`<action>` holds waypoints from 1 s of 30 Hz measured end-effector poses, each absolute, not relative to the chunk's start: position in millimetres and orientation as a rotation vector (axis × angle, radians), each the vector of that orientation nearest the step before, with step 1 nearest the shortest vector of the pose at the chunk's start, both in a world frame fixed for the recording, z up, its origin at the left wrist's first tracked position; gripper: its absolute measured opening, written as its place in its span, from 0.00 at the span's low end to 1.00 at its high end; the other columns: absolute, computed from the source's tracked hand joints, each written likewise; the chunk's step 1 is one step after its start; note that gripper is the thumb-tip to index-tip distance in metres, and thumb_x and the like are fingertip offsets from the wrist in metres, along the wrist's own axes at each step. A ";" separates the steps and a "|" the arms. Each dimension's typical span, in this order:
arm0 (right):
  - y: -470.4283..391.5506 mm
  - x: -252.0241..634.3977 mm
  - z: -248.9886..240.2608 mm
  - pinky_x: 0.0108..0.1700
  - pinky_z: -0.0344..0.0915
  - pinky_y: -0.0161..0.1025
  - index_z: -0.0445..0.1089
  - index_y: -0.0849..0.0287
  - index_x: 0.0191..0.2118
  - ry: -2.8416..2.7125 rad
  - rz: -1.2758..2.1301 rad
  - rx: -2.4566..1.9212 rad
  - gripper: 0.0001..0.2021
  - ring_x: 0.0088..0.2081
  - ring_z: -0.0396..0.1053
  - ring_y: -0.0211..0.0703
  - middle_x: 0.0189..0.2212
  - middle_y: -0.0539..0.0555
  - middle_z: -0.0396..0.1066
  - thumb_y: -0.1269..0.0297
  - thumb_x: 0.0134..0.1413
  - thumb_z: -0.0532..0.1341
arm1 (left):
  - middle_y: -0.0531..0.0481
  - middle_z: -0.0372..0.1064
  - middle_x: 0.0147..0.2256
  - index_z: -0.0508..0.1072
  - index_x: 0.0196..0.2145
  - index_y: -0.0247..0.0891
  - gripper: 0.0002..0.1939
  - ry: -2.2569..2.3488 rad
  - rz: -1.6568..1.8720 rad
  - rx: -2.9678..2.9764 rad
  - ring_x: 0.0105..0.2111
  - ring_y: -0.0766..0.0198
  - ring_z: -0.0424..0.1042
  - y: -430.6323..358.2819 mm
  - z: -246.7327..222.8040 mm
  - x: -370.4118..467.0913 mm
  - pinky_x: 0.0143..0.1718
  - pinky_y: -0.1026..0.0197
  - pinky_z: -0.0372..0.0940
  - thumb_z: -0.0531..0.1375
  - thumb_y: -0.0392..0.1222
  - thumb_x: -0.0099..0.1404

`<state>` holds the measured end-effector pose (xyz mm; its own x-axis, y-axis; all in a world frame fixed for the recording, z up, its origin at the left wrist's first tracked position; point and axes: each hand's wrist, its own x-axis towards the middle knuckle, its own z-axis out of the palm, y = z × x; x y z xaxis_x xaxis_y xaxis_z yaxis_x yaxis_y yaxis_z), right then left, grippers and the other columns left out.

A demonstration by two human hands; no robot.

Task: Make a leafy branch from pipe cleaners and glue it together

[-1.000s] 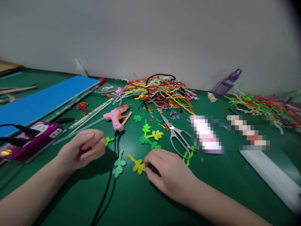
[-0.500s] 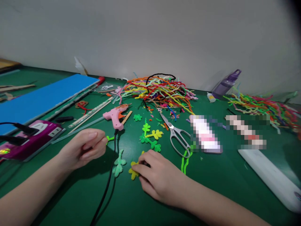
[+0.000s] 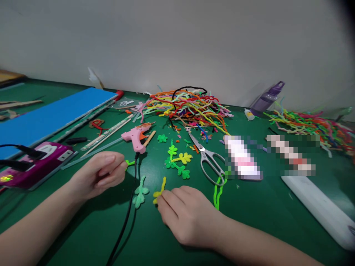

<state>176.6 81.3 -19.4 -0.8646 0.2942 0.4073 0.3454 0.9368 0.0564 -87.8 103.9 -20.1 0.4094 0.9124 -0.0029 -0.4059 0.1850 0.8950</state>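
My left hand [image 3: 104, 171] is closed above the table, and a bit of bright green pipe cleaner [image 3: 129, 163] sticks out from its fingers. Low over the table, my right hand [image 3: 188, 214] has its fingers closed on a yellow pipe-cleaner leaf [image 3: 159, 194], covering part of it. Between the hands lies a mint pipe-cleaner leaf [image 3: 141, 192], beside the black cord [image 3: 128, 218] of a pink glue gun [image 3: 135, 136]. Beyond my right hand rests a green and yellow pipe-cleaner sprig [image 3: 173, 159], with a small green flower [image 3: 162, 138] apart from it.
Scissors [image 3: 206, 155] and bright green pipe cleaners [image 3: 217, 195] lie right of the sprig. A heap of coloured pipe cleaners [image 3: 188, 105] is at the back, near a purple bottle [image 3: 264, 101]. At left are a purple power strip [image 3: 39, 162] and a blue board [image 3: 63, 111].
My right hand has shifted slightly nearer to me and turned over the yellow leaf, whose stem now shows beyond the fingers. My left hand has stayed nearly still.
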 end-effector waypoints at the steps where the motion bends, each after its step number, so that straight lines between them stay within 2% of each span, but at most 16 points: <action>1: 81.6 178.4 -17.0 0.29 0.59 0.39 0.70 0.65 0.38 -2.663 -0.210 -0.428 0.08 0.31 0.66 0.41 0.34 0.58 0.72 0.73 0.58 0.54 | 0.60 0.43 0.11 0.57 0.17 0.38 0.21 0.633 1.020 0.977 0.11 0.72 0.39 103.9 -19.9 -87.5 0.14 0.66 0.42 0.55 0.49 0.64; 4: 82.8 183.3 -8.0 0.26 0.58 0.39 0.71 0.65 0.39 -2.587 -0.229 -0.354 0.08 0.30 0.66 0.40 0.35 0.56 0.73 0.72 0.57 0.56 | 0.60 0.43 0.11 0.57 0.17 0.38 0.21 0.633 1.010 0.973 0.11 0.72 0.40 103.8 -20.1 -87.2 0.14 0.66 0.42 0.55 0.48 0.64; 9: 84.4 188.4 0.5 0.19 0.52 0.38 0.70 0.70 0.43 -2.496 -0.220 -0.339 0.10 0.21 0.62 0.36 0.22 0.52 0.70 0.72 0.57 0.55 | 0.60 0.44 0.12 0.57 0.17 0.38 0.21 0.614 1.011 0.972 0.12 0.72 0.40 103.8 -20.6 -87.9 0.15 0.66 0.42 0.55 0.48 0.64; 11: 86.9 189.6 1.4 0.20 0.57 0.37 0.69 0.71 0.43 -2.459 -0.193 -0.367 0.10 0.23 0.66 0.37 0.24 0.54 0.73 0.72 0.58 0.54 | 0.60 0.44 0.12 0.58 0.17 0.38 0.21 0.612 1.008 0.973 0.12 0.72 0.40 103.8 -19.8 -88.0 0.15 0.66 0.42 0.55 0.48 0.64; 14: 92.5 190.0 1.1 0.29 0.68 0.36 0.68 0.69 0.45 -2.355 -0.117 -0.419 0.10 0.31 0.74 0.39 0.31 0.57 0.77 0.74 0.58 0.55 | 0.60 0.43 0.12 0.58 0.17 0.38 0.21 0.619 1.002 0.974 0.12 0.72 0.40 103.6 -18.4 -88.1 0.14 0.66 0.42 0.55 0.48 0.64; 17: 96.2 188.4 -1.0 0.36 0.71 0.35 0.67 0.67 0.46 -2.261 -0.022 -0.497 0.11 0.36 0.75 0.40 0.36 0.57 0.77 0.72 0.56 0.58 | 0.60 0.43 0.12 0.58 0.17 0.38 0.21 0.629 1.005 0.979 0.12 0.72 0.39 103.6 -18.0 -87.9 0.14 0.66 0.42 0.55 0.49 0.64; 20: 95.8 186.1 -4.3 0.36 0.71 0.33 0.69 0.62 0.43 -2.176 0.185 -0.615 0.09 0.34 0.76 0.38 0.35 0.54 0.78 0.66 0.57 0.59 | 0.60 0.43 0.11 0.57 0.16 0.38 0.21 0.641 1.007 0.986 0.12 0.72 0.39 104.0 -18.5 -87.4 0.14 0.66 0.42 0.55 0.49 0.64; 23: 94.0 184.0 -6.7 0.34 0.70 0.29 0.70 0.58 0.38 -2.076 0.544 -0.791 0.05 0.31 0.75 0.35 0.30 0.50 0.77 0.65 0.58 0.58 | 0.60 0.43 0.11 0.57 0.17 0.38 0.21 0.651 1.008 0.982 0.11 0.72 0.39 104.3 -18.8 -87.0 0.14 0.66 0.41 0.56 0.49 0.63; 26: 93.5 182.1 -8.1 0.34 0.70 0.29 0.69 0.57 0.35 -1.929 0.928 -0.962 0.02 0.30 0.74 0.34 0.28 0.47 0.75 0.66 0.56 0.60 | 0.60 0.44 0.11 0.58 0.17 0.39 0.21 0.662 1.010 0.984 0.11 0.72 0.39 104.4 -18.9 -87.1 0.14 0.66 0.41 0.55 0.49 0.64; 30: 93.4 180.5 -9.5 0.33 0.71 0.31 0.67 0.58 0.31 -1.731 1.210 -1.034 0.05 0.29 0.75 0.36 0.27 0.48 0.74 0.65 0.51 0.64 | 0.60 0.43 0.11 0.58 0.17 0.38 0.21 0.661 1.009 0.993 0.11 0.73 0.39 104.8 -19.3 -87.8 0.14 0.66 0.41 0.55 0.49 0.64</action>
